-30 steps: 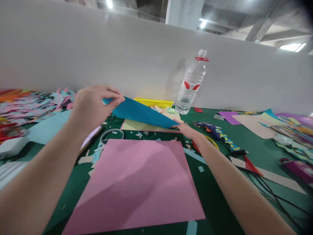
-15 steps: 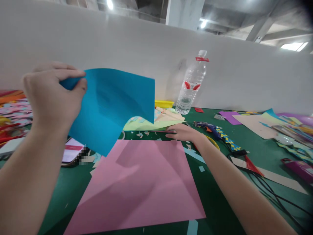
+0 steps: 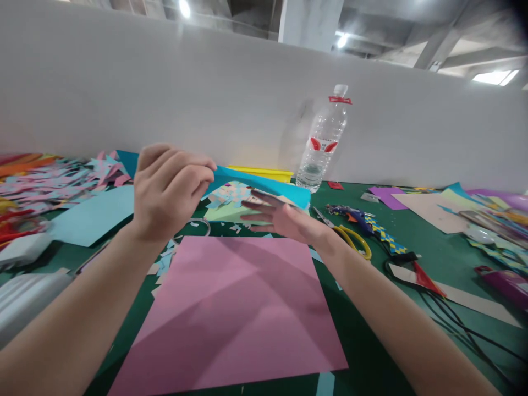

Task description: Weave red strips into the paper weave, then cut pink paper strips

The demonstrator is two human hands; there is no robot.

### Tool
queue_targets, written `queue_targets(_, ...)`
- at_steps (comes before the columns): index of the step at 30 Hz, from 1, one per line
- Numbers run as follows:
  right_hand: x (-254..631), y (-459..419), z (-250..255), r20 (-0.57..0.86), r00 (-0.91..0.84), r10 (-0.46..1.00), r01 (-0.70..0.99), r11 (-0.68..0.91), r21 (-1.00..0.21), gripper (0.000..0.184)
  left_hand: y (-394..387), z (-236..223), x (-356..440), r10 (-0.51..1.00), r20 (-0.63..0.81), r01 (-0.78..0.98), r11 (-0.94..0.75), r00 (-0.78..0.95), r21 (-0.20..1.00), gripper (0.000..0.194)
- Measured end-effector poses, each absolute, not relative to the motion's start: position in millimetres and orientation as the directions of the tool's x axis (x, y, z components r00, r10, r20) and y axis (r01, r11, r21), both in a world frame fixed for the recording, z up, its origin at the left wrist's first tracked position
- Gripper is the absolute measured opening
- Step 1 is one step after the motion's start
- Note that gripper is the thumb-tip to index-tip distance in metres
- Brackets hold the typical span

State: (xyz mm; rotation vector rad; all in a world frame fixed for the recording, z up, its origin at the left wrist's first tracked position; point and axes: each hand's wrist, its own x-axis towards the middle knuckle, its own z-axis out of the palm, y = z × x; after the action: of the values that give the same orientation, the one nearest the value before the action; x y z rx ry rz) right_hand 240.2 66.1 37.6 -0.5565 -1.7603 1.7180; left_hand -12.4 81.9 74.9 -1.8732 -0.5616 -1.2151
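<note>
My left hand (image 3: pixel 169 187) is raised over the table and pinches the near edge of a teal paper sheet (image 3: pixel 264 184), which lies almost level in the air. My right hand (image 3: pixel 284 220) hovers just under that sheet with its fingers stretched out and slightly blurred, holding nothing. Below both hands a large pink paper square (image 3: pixel 235 313) lies flat on the green table (image 3: pixel 371 341). Under the teal sheet I can see pale green and tan paper pieces (image 3: pixel 226 212).
A clear water bottle (image 3: pixel 324 143) stands by the white back wall, next to a yellow tray (image 3: pixel 264 174). Yellow-handled scissors (image 3: pixel 350 237), a glue gun (image 3: pixel 355 215), black cables and coloured paper lie at right. Paper scraps, a light blue sheet (image 3: pixel 88 217) and a tape ring fill the left.
The teal sheet, held up vertically at left half a second ago, has swung back down to nearly level. My right hand lifted off the table toward its underside.
</note>
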Motion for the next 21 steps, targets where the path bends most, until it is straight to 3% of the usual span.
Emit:
queue_targets(5,258,76,42,0.311,-0.384,0.869,-0.273,0.215,-0.938,0.087,88,67,-13,-0.125,0.832,0.659,-0.552,0.54,-0.511,0.021)
queue_targets(8,270,83,41,0.338,-0.168,0.926,-0.293,0.28,-0.914,0.072,90,58,-12,-0.102,0.796,0.625,-0.563,0.597,-0.541,0.024)
queue_targets(11,285,93,35,0.29,-0.101,0.952,-0.294,0.25,-0.922,0.061,92,48,-9,-0.056,0.751,0.568,-0.618,0.658,-0.543,0.025)
queue_targets(15,303,106,29,0.229,-0.031,0.973,-0.329,0.206,-0.922,0.048,93,43,-7,0.023,0.741,0.53,-0.713,0.671,-0.458,0.027)
queue_targets(21,309,111,32,-0.1,-0.01,0.995,-0.03,-0.1,-0.995,0.054,82,58,0,0.148,0.792,0.654,-0.662,0.593,-0.367,0.025)
